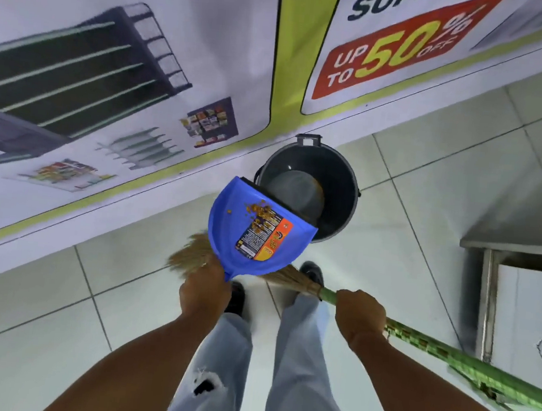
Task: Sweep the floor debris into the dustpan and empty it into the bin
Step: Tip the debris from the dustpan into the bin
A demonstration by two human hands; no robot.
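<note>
My left hand (204,290) grips the handle of a blue dustpan (227,231) and holds it in the air. Its front lip reaches over the near rim of a round dark bin (347,186) that stands on the floor by the wall. Brown crumbly debris (259,212) lies in the pan near that lip, beside an orange and black label. My right hand (360,316) is closed around the green handle of a straw broom (447,355). The broom's bristles (188,255) fan out to the left under the dustpan, which hides part of them.
A printed banner (126,75) covers the wall behind the bin. A metal cabinet (519,295) stands at the right. My legs and dark shoes (313,272) are on the pale tiled floor (430,187) just short of the bin.
</note>
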